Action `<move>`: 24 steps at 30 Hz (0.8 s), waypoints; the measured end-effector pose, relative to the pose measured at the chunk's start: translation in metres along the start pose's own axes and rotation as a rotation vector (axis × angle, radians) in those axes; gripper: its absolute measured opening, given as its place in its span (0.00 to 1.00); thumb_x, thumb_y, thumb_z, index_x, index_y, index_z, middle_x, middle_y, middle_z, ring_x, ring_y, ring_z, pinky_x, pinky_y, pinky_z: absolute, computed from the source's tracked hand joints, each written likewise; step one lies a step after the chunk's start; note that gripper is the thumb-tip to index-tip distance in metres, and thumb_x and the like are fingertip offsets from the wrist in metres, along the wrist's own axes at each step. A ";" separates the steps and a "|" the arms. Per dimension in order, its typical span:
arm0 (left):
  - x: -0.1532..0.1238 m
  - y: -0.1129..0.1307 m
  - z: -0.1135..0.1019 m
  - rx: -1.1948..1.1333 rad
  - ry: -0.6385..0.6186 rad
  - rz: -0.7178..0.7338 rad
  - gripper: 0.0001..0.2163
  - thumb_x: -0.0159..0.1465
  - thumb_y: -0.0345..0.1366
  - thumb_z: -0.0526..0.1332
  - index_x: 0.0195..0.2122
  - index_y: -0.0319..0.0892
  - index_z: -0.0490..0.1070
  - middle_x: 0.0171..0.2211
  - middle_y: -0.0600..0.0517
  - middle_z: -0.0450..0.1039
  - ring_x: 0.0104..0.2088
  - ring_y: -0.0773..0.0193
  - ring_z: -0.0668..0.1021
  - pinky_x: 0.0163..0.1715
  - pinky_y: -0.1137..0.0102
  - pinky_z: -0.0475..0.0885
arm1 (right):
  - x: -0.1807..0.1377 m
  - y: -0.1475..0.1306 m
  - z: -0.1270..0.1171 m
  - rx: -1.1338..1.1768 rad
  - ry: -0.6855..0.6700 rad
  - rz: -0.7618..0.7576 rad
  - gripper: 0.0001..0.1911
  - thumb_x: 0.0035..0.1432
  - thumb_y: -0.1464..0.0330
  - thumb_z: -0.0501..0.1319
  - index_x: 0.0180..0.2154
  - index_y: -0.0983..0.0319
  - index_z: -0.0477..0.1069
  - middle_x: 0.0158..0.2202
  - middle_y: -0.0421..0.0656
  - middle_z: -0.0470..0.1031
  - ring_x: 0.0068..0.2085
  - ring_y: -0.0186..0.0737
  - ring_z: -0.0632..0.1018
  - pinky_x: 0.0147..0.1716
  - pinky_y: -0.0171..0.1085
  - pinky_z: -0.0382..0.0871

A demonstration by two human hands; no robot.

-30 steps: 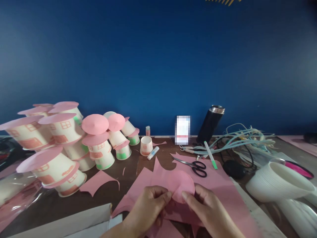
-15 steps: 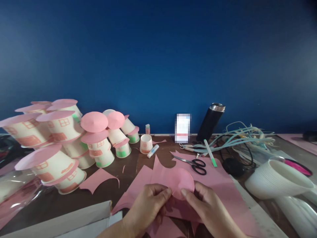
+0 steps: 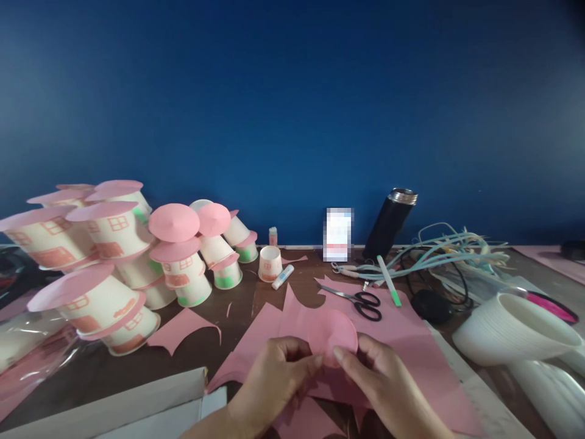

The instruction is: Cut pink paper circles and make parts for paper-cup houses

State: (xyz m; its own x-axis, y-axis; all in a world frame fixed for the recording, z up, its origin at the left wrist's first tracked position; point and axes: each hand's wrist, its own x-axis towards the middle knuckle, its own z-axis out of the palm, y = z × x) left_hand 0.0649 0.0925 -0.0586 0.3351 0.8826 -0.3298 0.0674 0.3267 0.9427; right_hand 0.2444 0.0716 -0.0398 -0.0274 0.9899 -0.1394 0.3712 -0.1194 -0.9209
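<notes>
A round piece of pink paper (image 3: 333, 329) is pinched at its two lower sides between my hands. My left hand (image 3: 286, 375) closes on its left edge, thumb on the near face. On the right edge my right hand (image 3: 377, 372) grips it, with the thumb pressed flat on the face and fingers behind. Under both hands lie pink paper sheets (image 3: 411, 360) with curved cut-outs. Black-handled scissors (image 3: 354, 299) rest on the sheets just beyond the disc, beside a white and green marker (image 3: 388, 281).
Stacked paper-cup houses (image 3: 185, 268) with pink roofs crowd the left. One decorated cup (image 3: 270, 264) and a glue tube (image 3: 283, 277) stand further back. A black bottle (image 3: 390, 224), cables (image 3: 439, 259) and nested white cups (image 3: 512, 329) occupy the right. A white box (image 3: 150, 396) sits front left.
My left thumb has slid slightly right along the lower edge of the paper disc. My right hand keeps its grip, and the surroundings stay as they were.
</notes>
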 end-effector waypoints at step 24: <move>-0.002 -0.005 0.003 0.017 -0.002 0.039 0.22 0.53 0.56 0.65 0.24 0.39 0.69 0.16 0.58 0.63 0.16 0.72 0.64 0.16 0.75 0.53 | -0.003 -0.006 0.006 0.417 -0.068 0.129 0.16 0.52 0.55 0.67 0.32 0.63 0.77 0.29 0.42 0.79 0.34 0.47 0.79 0.33 0.39 0.73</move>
State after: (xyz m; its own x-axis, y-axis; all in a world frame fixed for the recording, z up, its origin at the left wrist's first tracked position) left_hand 0.0671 0.0886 -0.0623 0.3392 0.8939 -0.2931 0.0707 0.2864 0.9555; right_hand 0.2364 0.0693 -0.0359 -0.0714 0.9592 -0.2735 -0.0308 -0.2762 -0.9606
